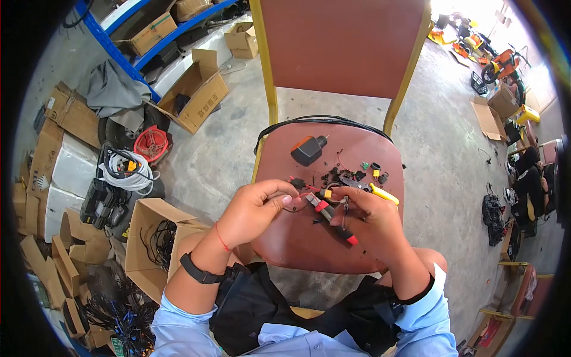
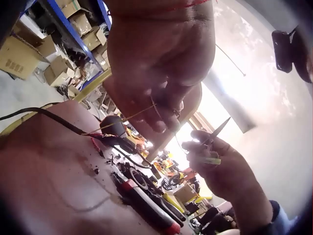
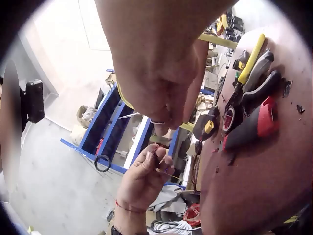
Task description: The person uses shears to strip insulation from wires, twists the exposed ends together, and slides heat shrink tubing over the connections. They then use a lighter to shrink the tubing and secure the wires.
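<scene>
My left hand (image 1: pixel 253 211) (image 2: pixel 159 58) (image 3: pixel 142 186) pinches thin wire between thumb and fingers above the chair seat (image 1: pixel 285 247). Opposite it, my right hand (image 1: pixel 380 223) (image 2: pixel 227 174) (image 3: pixel 159 73) has curled fingers round a small tool with a pointed metal blade (image 2: pixel 221 129), best seen in the left wrist view. Below the hands lie a red-and-black-handled tool (image 1: pixel 342 232) (image 3: pixel 254 128), yellow-handled pliers (image 1: pixel 383 194) (image 3: pixel 254 56) and a yellow connector (image 1: pixel 325 193) (image 3: pixel 210 127). What exactly the right fingertips touch is unclear.
A black-and-orange lamp housing (image 1: pixel 308 152), dark scraps (image 1: pixel 333 175) and small green pieces (image 1: pixel 364 166) lie on the seat. A black cable (image 1: pixel 324 119) runs along its back. Open cartons (image 1: pixel 148 262) stand at the left, beside a blue shelf (image 1: pixel 110 47).
</scene>
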The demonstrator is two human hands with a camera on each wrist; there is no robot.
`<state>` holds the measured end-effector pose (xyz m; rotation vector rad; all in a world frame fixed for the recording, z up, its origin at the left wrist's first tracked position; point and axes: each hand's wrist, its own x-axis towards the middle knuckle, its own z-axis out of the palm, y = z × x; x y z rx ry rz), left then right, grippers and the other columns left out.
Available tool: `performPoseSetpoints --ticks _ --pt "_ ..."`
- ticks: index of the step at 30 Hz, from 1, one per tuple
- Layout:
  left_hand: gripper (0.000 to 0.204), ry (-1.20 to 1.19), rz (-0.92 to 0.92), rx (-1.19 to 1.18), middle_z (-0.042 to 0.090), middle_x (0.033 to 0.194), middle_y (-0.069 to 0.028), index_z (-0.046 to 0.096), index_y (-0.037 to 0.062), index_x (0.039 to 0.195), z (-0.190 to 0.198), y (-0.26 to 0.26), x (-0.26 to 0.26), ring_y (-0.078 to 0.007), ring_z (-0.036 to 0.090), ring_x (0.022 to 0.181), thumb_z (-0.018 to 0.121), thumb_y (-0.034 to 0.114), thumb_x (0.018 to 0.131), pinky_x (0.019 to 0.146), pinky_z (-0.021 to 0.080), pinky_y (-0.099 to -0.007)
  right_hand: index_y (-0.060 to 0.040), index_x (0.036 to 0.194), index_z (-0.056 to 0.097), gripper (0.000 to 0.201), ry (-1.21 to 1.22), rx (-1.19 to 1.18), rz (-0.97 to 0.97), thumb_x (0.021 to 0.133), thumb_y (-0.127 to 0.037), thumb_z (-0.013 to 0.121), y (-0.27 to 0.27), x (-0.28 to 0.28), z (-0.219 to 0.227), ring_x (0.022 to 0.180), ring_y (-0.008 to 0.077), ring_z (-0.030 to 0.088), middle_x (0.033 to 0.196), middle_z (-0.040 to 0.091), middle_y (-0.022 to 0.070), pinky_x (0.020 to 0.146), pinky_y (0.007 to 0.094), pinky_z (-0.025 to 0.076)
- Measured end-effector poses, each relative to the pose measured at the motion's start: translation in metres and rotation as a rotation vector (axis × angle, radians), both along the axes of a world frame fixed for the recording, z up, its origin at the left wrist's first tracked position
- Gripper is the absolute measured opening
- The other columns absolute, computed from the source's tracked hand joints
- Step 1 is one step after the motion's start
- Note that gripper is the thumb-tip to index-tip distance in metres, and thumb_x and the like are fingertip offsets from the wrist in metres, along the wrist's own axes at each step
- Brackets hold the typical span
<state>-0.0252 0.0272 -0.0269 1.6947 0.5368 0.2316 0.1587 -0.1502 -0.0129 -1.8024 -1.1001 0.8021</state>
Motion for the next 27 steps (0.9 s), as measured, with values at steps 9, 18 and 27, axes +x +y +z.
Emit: performPoseSetpoints --ticks 9,18,27 --pt "0.022 -0.004 0.041 -0.172 0.071 0.101 -0.0083 0.062 -0.001 0.119 0.0 -0.001 0.002 -0.0114 0.067 0.09 0.061 0.007 0.098 0.078 0.054 -0.0233 -0.0044 0.105 0.069 0.031 -0.575 0.157 -0.153 0.075 -0.008 0.077 -0.001 -0.003 -0.003 0.074 0.0294 0.069 0.081 0.07 0.0111 0.067 0.0371 0.053" --pt "0.029 -0.045 0.076 -0.352 0.069 0.101 -0.0066 0.062 0.001 0.125 0.007 -0.009 0.01 -0.0112 0.066 0.088 0.064 0.008 0.097 0.079 0.055 -0.0241 -0.0056 0.106 0.068 0.031 -0.686 0.201 -0.095 0.077 -0.012 0.078 -0.002 0.0 -0.014 0.074 0.028 0.069 0.082 0.071 0.0098 0.067 0.0363 0.053" --pt "0.028 -0.147 0.131 -0.335 0.067 0.106 -0.0089 0.061 -0.001 0.125 -0.002 -0.011 0.016 -0.0184 0.068 0.1 0.062 0.005 0.097 0.086 0.058 -0.0304 -0.0054 0.113 0.063 0.03 -0.417 0.026 -0.012 0.084 -0.01 0.069 -0.006 -0.005 0.005 0.084 0.0359 0.068 0.094 0.07 0.0151 0.071 0.044 0.054"
